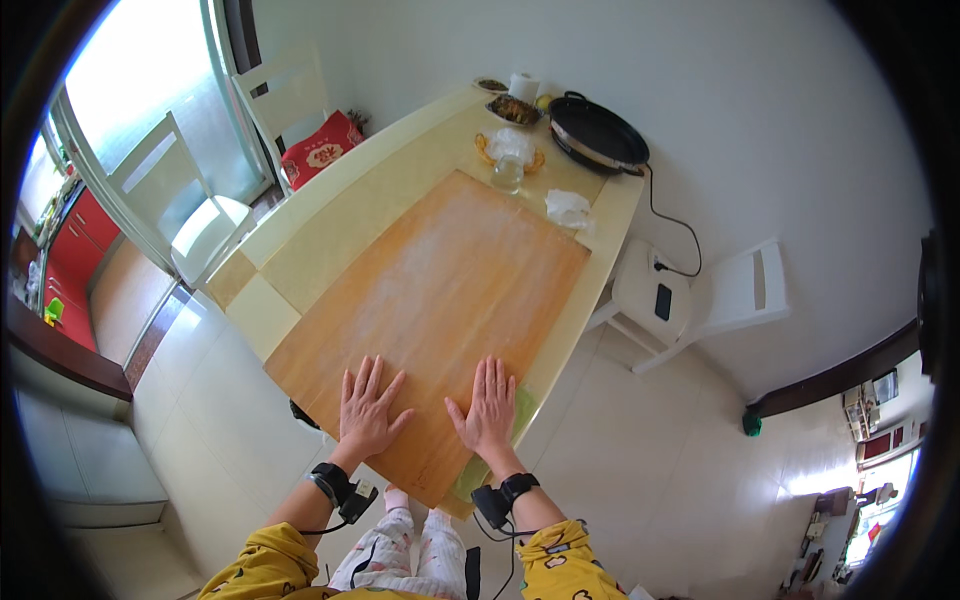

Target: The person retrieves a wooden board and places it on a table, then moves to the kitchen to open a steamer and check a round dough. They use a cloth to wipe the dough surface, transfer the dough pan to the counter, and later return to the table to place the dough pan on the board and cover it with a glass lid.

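Note:
A large wooden board (pixel 442 292), dusted with pale powder, lies on the table. My left hand (pixel 367 412) rests palm down near its front left, fingers spread, holding nothing. Palm down at the board's front right lies my right hand (pixel 486 416), empty, its thumb apart from the fingers. A green cloth or sheet (pixel 472 476) shows under the board's right edge. Beyond the far edge stand a glass jar (pixel 508 174) and a crumpled white plastic bag (pixel 568 208).
At the table's far end are a black electric pan (pixel 596 135), a plate of food (pixel 514 110) and a white paper roll (pixel 523 87). A white chair (pixel 652 300) at the right bears a phone (pixel 663 301) and a plugged cord. More white chairs (pixel 206 232) stand at the left.

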A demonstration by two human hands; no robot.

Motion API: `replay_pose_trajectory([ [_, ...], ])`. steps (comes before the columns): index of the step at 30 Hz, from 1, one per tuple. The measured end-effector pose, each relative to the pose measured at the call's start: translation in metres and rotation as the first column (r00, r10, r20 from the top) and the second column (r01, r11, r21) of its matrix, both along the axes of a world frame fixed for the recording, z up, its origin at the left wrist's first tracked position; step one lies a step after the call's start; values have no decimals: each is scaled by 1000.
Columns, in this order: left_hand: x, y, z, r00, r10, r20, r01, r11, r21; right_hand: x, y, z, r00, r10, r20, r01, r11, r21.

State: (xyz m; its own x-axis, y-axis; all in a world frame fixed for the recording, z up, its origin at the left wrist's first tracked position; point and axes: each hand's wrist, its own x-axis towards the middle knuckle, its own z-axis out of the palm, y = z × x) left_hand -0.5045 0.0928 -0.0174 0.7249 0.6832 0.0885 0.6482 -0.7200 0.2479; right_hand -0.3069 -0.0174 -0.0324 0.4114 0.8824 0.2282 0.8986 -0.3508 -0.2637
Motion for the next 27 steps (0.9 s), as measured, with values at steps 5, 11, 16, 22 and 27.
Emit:
replay_pose_trajectory([
  [5, -4, -4, -8, 999, 14, 37, -16, 999, 49, -6, -4, -2, 999, 43, 29, -41, 998, -52],
  [11, -18, -18, -14, 997, 72, 16, -72, 997, 19, -24, -16, -11, 988, 152, 40, -150, 987, -58],
  [16, -16, -7, -20, 996, 84, 38, -79, 991, -108, -22, -11, -13, 987, 159, 19, -157, 984, -88],
  [22, -33, 30, -22, 944, 330, 2, -330, 943, 51, -17, 8, -7, 983, 181, 17, -180, 982, -64],
  [27, -33, 25, -20, 942, 329, 70, -334, 940, 67, -19, 6, -1, 983, 181, -8, -181, 980, -80],
])
